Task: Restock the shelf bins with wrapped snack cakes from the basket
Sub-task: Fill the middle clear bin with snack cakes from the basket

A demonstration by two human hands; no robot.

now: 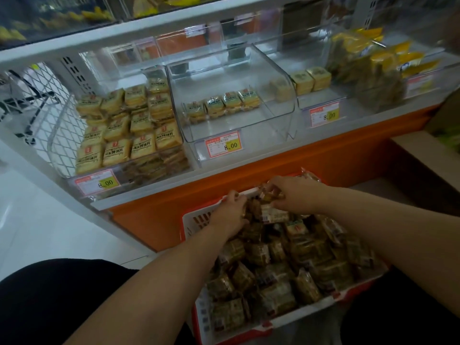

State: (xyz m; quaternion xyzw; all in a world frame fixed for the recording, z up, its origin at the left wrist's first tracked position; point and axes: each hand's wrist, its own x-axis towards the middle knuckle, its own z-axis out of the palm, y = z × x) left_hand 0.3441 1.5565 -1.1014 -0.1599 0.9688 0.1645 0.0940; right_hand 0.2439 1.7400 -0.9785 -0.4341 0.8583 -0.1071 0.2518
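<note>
A red and white basket (196,220) full of wrapped snack cakes (278,265) stands on the floor below the shelf. My left hand (230,212) reaches into its far end, fingers curled round cakes there. My right hand (292,195) grips a few wrapped cakes just above the pile. On the shelf, the left clear bin (59,135) is packed with yellow cakes, while the middle clear bin (281,95) holds a single short row of cakes (221,103) at its back.
A third bin (321,95) to the right has a few cakes, and yellow snack bags (368,68) fill the far right. Price tags reading 8.00 (224,145) hang on the bin fronts. An orange shelf base (298,158) rises behind the basket. A cardboard box (423,155) sits right.
</note>
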